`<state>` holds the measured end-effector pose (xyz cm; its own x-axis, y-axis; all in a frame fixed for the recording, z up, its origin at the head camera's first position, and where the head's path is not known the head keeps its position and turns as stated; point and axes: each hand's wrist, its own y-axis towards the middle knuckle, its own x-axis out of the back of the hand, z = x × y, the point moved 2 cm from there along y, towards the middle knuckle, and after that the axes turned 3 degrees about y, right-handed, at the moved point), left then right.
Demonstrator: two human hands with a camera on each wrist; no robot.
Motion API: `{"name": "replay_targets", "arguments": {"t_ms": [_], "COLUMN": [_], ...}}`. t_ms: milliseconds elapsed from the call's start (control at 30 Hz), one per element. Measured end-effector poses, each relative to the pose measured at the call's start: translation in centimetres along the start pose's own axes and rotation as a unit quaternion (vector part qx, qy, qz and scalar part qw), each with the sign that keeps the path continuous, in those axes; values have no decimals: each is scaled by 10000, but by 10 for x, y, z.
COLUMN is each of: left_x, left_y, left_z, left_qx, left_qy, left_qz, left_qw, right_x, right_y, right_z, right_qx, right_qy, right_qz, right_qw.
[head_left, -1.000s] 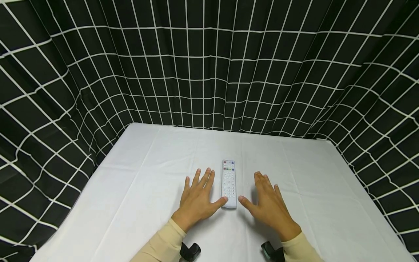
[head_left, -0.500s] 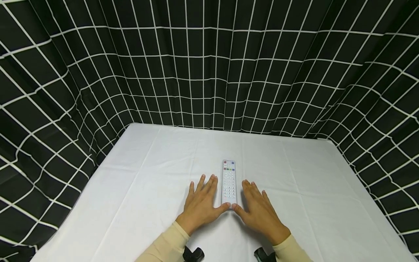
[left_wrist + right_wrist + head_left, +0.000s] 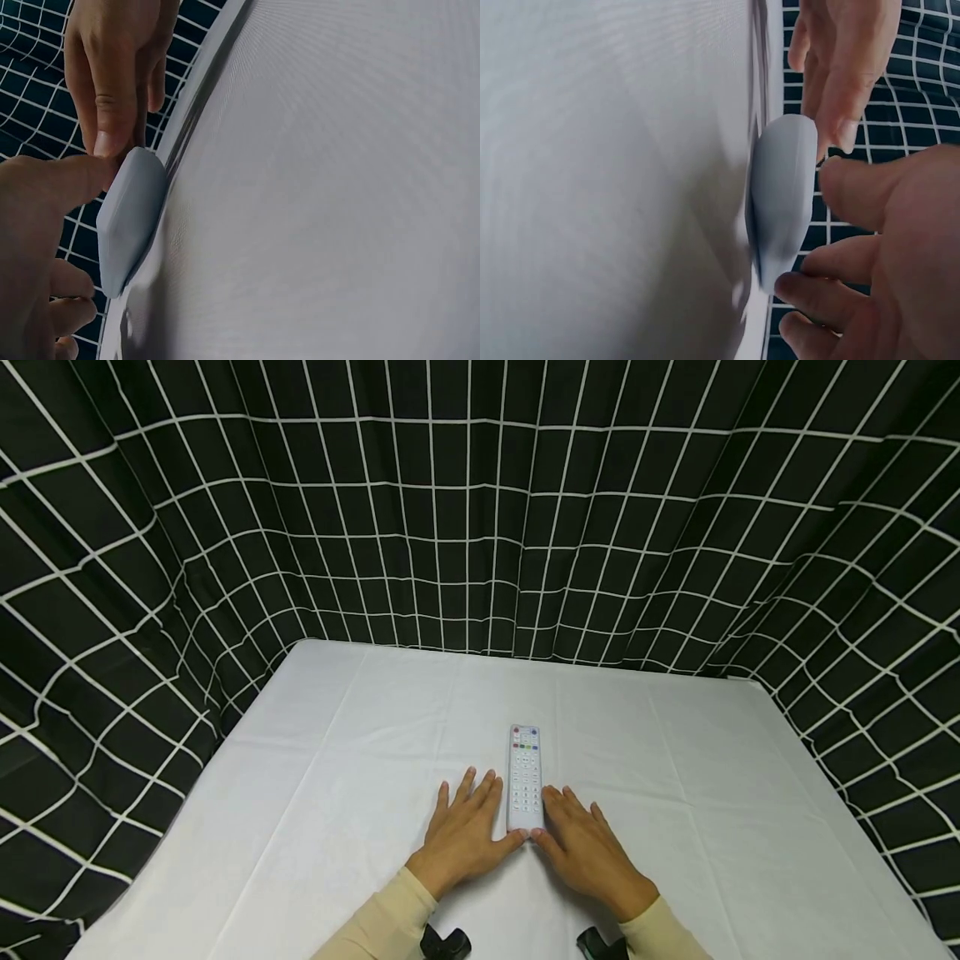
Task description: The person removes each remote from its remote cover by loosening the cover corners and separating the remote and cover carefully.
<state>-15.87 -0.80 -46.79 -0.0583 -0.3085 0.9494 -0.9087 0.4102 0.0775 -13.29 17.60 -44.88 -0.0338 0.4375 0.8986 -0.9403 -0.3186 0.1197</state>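
Note:
A white remote control (image 3: 525, 781) with rows of buttons lies lengthwise on the white-covered table, its near end toward me. On its left is my left hand (image 3: 461, 835), palm down with spread fingers and its fingertips just off the remote's side. My right hand (image 3: 588, 847) is at the right, its fingertips close against the remote's right edge. Both thumbs point inward and almost meet at the near end. In the left wrist view the remote's end (image 3: 133, 221) shows beside the left thumb; the right wrist view shows the right fingers (image 3: 829, 296) at the remote's lower edge.
The white cloth on the tabletop (image 3: 375, 710) has faint fold lines. A black curtain with a white grid (image 3: 465, 527) surrounds the far side and both flanks. Black wrist-worn devices (image 3: 445, 943) show below the beige sleeves (image 3: 382, 918).
My right hand has moved left and nearer to me, up to the remote's edge. My left hand has shifted slightly toward me and right. The remote stays in place.

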Motion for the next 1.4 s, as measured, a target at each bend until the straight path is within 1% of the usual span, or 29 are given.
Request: {"name": "replay_targets", "arguments": {"t_ms": [200, 400, 700, 900, 1133, 1233, 1300, 1400], "left_x": [-4, -4, -4, 3, 19, 27, 32, 40], "left_y": [0, -2, -2, -4, -4, -3, -3, -2], "left_z": [-1, -2, -3, -5, -10, -13, -15, -17], "left_qx": [-127, -294, -334, -369, -485, -485, -531, -693], "left_qy": [198, 255, 162, -24, -379, -621, -767, -979], "left_qz": [107, 147, 123, 35, -244, -371, -533, -925], "left_qw": [9997, 9991, 9992, 9993, 9978, 9962, 9942, 9885], "right_x": [-2, -2, -1, 7, 20, 27, 31, 37], "right_y": [0, 0, 0, -2, -2, -2, -2, -3], "right_z": [3, 5, 7, 9, 10, 12, 14, 16], "right_qx": [25, 147, 73, 91, 103, 167, 224, 313], "right_qy": [75, 79, 308, 516, 978, 1077, 1058, 1044], "right_qz": [104, 27, -19, -285, -501, -756, -975, -1304], "right_qw": [9999, 9999, 9995, 9982, 9939, 9912, 9893, 9855]}}
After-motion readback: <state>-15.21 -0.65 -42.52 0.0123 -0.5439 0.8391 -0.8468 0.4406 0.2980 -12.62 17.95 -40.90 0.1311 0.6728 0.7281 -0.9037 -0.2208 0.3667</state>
